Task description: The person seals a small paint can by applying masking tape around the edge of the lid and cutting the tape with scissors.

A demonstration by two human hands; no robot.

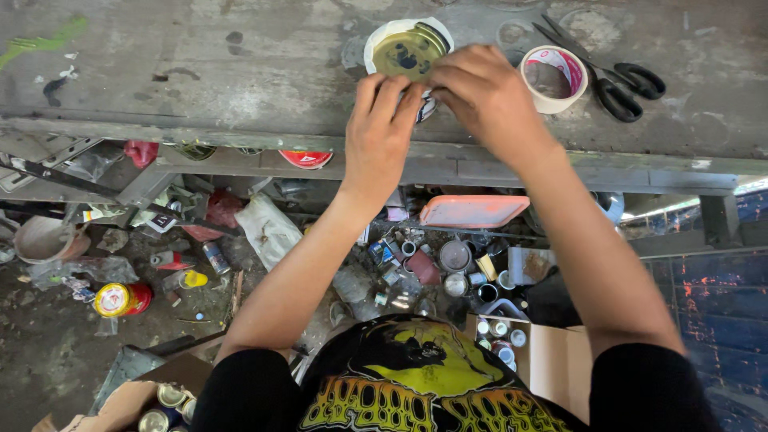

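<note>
Two hands, the left hand [382, 132] and the right hand [486, 100], pinched the label on a tin can [409, 52] left of the tape roll [554, 78]; near the bench [240, 88] edge, it could tip off.

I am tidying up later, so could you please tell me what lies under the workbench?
Under the workbench lie scattered cans, a pink tray, plastic bags and open cardboard boxes. The person's arms and shirt cover part of the floor.
</note>
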